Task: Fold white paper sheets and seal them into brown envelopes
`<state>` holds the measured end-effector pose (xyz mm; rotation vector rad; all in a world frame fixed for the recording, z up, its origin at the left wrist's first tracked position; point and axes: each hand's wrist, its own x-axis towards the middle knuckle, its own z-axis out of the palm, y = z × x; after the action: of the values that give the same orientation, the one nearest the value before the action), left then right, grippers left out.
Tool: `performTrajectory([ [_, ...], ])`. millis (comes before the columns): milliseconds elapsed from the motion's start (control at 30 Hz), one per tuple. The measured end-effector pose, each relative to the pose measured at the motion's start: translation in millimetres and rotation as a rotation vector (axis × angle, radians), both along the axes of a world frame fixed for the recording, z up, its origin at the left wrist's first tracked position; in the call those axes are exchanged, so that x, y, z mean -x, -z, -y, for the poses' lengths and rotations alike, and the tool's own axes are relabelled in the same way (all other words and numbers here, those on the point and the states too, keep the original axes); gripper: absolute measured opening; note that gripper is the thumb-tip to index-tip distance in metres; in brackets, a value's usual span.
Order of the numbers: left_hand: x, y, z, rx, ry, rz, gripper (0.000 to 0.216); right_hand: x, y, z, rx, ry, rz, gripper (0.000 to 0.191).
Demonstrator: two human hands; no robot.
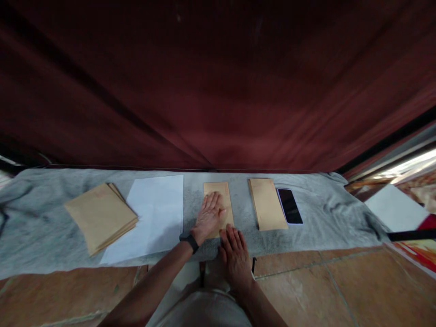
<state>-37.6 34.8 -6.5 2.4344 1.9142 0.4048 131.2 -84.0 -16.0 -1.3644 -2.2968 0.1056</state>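
Observation:
A brown envelope (220,193) lies on the grey cloth (306,227) in the middle. My left hand (208,217), with a dark band on its wrist, presses flat on the envelope, fingers stretched out. My right hand (235,256) rests flat at the envelope's near end, fingertips touching its lower edge, palm over the cloth's front edge. To the left lies white paper (153,215), and further left a stack of brown envelopes (100,217). Right of my hands lies another stack of brown envelopes (267,203).
A dark phone (289,205) lies face up beside the right stack. A dark red curtain (218,86) hangs behind the cloth. Brown floor tiles (340,286) run along the near side. More white paper (395,208) and a colourful sheet (418,252) sit far right.

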Motion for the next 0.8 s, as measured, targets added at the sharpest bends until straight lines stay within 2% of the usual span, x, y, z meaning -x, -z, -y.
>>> performTrajectory([
  [67, -15.7, 3.9, -0.7, -0.005, 0.121, -0.003, 0.059, 1.5, -0.7, 0.5, -0.004, 0.017, -0.017, 0.052],
  [133, -28.5, 8.3, -6.3, -0.007, 0.167, 0.007, 0.058, 2.4, -1.1, 0.9, -0.006, 0.027, -0.023, 0.052],
  [233, -35.5, 12.0, -21.2, -0.003, 0.174, 0.021, 0.060, 2.6, -1.7, 0.6, 0.005, 0.036, -0.011, 0.054],
  [367, -29.8, 8.9, -32.1, -0.005, 0.154, 0.024, 0.063, 2.1, -1.9, -0.3, 0.025, 0.027, 0.007, 0.054],
  [467, -26.3, 5.7, -18.4, -0.012, 0.184, 0.017, 0.066, 2.2, -0.8, -0.8, 0.017, 0.028, 0.001, 0.052],
  [667, -22.8, 6.2, 35.8, -0.002, 0.264, 0.015, 0.066, 3.0, -0.2, 0.1, 0.025, 0.019, -0.038, 0.044],
  [733, -20.9, 5.7, 41.0, -0.005, 0.281, 0.020, 0.066, 2.6, -2.1, 0.5, 0.029, 0.011, -0.040, 0.043],
  [800, -19.9, 3.9, 34.6, -0.001, 0.271, 0.020, 0.067, 2.1, -5.0, 0.6, 0.035, 0.011, -0.028, 0.043],
])
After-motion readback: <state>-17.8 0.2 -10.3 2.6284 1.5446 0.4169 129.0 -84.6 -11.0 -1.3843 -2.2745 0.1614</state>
